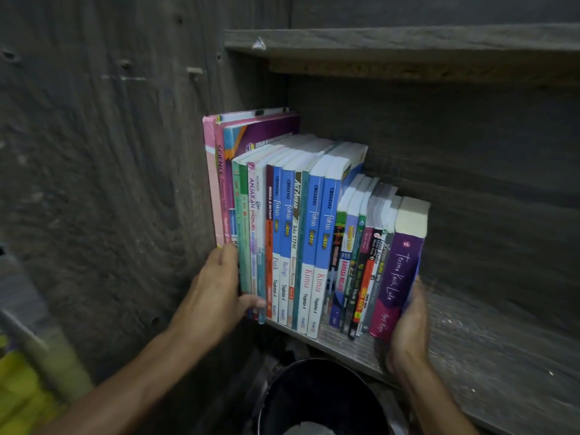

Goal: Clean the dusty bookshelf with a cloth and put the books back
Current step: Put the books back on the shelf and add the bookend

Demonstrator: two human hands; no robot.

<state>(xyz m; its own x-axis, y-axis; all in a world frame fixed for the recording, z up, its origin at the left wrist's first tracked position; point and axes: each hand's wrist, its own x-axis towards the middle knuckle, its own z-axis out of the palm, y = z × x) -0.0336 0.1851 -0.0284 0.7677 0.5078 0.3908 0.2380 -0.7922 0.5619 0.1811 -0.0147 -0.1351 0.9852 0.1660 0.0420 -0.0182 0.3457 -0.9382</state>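
1. Where the lower shelf board (502, 356) meets the left side panel (94, 152) of the bookshelf, a row of books (301, 246) is seen standing upright, spines outward, at the board's left end.
2. The row is graded by height: two tall pink books (219, 183) stand against the side panel, then blue "fokus" volumes, then shorter paperbacks. A purple paperback (398, 277), titled "Terima Kasih Luka", closes the right end.
3. The books from the green volumes to the purple paperback are held between two hands, their lower edges at the board's front lip.
4. Left hand (216, 287): laid against the left face of the green books. The thumb is curled across the lowest part of the spines; the fingers are pressed together along the cover, tips hidden.
5. Right hand (408, 334): set against the outer cover and lower corner of the purple paperback. It is blurred and its fingers are partly hidden; whether they are spread or together cannot be told.
6. The board to the right of the row is marked with pale dusty streaks.
7. An upper shelf (408, 39) is recorded above the books.
8. A black bucket (320, 400) stands below the board's front edge; a yellow object (18, 390) lies at far lower left.
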